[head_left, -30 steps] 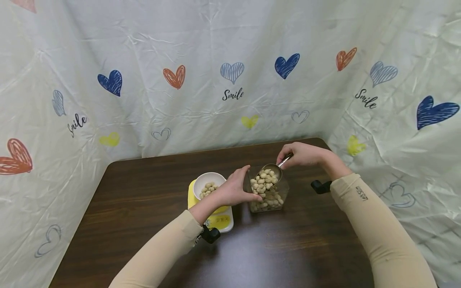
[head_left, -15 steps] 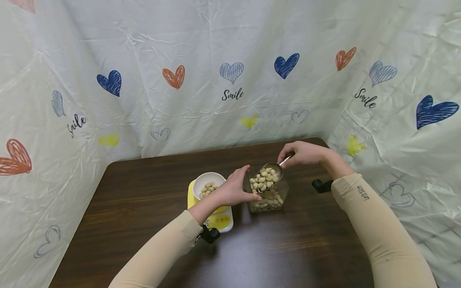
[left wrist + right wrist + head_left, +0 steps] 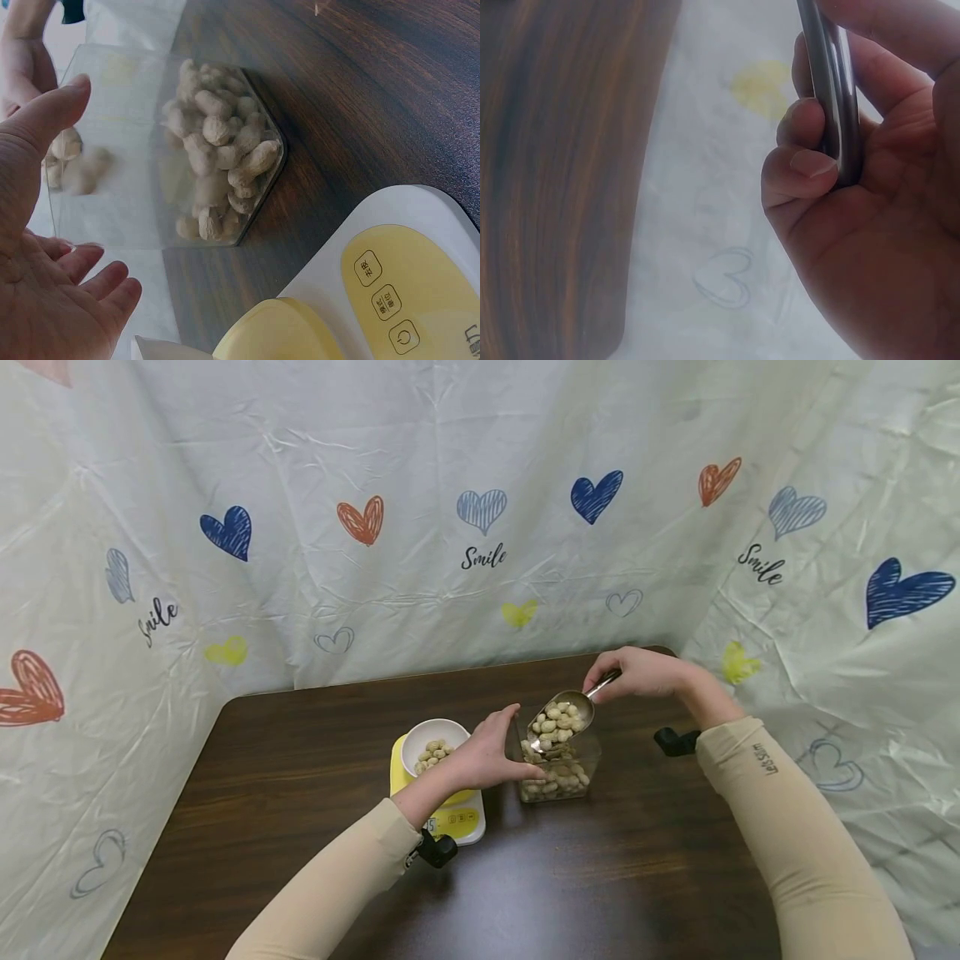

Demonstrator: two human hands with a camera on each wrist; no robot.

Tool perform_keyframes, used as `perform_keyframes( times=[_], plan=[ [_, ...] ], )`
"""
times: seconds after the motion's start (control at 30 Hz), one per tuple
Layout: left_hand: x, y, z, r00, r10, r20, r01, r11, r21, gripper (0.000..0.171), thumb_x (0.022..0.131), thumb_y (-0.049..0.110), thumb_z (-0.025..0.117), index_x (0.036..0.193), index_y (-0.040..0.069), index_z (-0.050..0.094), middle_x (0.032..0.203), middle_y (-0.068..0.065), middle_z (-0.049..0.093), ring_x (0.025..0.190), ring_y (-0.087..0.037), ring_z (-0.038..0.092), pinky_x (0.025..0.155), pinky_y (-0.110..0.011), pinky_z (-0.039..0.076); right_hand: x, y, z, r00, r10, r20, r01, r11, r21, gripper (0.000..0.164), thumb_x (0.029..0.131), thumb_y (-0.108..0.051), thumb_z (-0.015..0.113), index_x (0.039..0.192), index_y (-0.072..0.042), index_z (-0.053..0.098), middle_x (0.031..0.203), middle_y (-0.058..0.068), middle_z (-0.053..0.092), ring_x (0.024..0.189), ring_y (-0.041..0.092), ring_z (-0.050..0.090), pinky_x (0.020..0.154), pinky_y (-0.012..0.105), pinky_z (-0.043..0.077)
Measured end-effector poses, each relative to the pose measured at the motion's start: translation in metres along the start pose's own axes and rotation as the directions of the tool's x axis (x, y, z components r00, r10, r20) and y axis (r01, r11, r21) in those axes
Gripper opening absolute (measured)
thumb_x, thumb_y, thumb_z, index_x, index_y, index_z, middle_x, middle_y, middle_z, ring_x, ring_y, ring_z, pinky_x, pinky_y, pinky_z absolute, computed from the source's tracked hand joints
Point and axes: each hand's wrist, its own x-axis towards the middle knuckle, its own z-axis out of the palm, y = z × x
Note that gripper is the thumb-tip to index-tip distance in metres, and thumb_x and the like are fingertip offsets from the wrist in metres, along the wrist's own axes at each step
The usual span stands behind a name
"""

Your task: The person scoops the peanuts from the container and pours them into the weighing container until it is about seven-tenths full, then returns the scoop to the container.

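My right hand [image 3: 637,674] grips the metal handle [image 3: 832,97] of a scoop [image 3: 583,700]. Heaped with unshelled peanuts, the scoop tilts down to the left over the mouth of a clear plastic container [image 3: 127,217]. More peanuts [image 3: 217,142] lie in the lower part of that container. My left hand [image 3: 491,757] holds the container by its upper left side, thumb on the near wall and fingers at the far side. Left of it, a white bowl [image 3: 411,750] with some peanuts [image 3: 433,754] stands on a yellow and white kitchen scale [image 3: 472,831].
A dark wooden table [image 3: 300,793] carries everything. Behind it and on both sides hangs a white curtain [image 3: 412,610] printed with hearts. The left forearm [image 3: 360,852] passes close by the scale's front, where it hides part of the display.
My right hand has risen slightly and moved a little right, lifting the loaded scoop up out of the container's peanuts. My left hand stays where it was on the container.
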Motion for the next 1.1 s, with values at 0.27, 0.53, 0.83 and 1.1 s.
perform_keyframes(
  times=[0.27,0.53,0.83,1.1],
  plan=[
    [0.001,0.001,-0.001,1.000,0.005,0.001,-0.005,1.000,-0.002,0.114,0.082,0.049,0.084,0.165,0.013,0.015,0.163,-0.013,0.031,0.149,-0.034,0.030,0.116,-0.049,0.033,-0.006,0.001,-0.005,0.999,0.033,-0.014,-0.033,0.999,-0.001,0.021,0.090,-0.030,0.081,0.107,-0.018,0.077,0.111,0.001,0.069,0.102,0.019,0.060,0.087,0.033,0.049],
    [0.000,0.000,-0.001,1.000,0.006,0.000,-0.006,1.000,-0.017,0.116,0.081,0.054,0.084,0.165,0.014,0.014,0.164,-0.014,0.028,0.150,-0.035,0.028,0.116,-0.050,0.031,-0.010,0.004,-0.004,0.999,0.040,-0.028,-0.039,0.999,0.033,0.021,0.090,-0.030,0.081,0.107,-0.019,0.077,0.112,0.001,0.069,0.103,0.020,0.060,0.087,0.034,0.049],
    [-0.005,-0.001,0.001,1.000,-0.010,0.001,0.010,0.998,-0.062,0.126,0.080,0.055,0.084,0.166,0.019,0.000,0.169,-0.013,0.015,0.154,-0.033,0.017,0.118,-0.051,0.027,-0.015,0.010,0.003,0.998,0.031,-0.059,-0.027,0.998,0.059,0.022,0.093,-0.031,0.079,0.111,-0.020,0.076,0.118,0.000,0.068,0.113,0.020,0.059,0.090,0.040,0.050],
    [-0.019,-0.012,-0.015,0.995,0.077,-0.057,-0.082,0.992,-0.097,0.124,0.079,0.061,0.083,0.165,0.032,-0.001,0.170,0.000,0.014,0.155,-0.022,0.013,0.118,-0.052,0.027,-0.020,0.008,0.011,0.992,0.045,-0.115,-0.036,0.996,0.082,0.023,0.094,-0.034,0.076,0.113,-0.020,0.076,0.117,0.000,0.070,0.107,0.022,0.063,0.087,0.042,0.051]
  ],
)
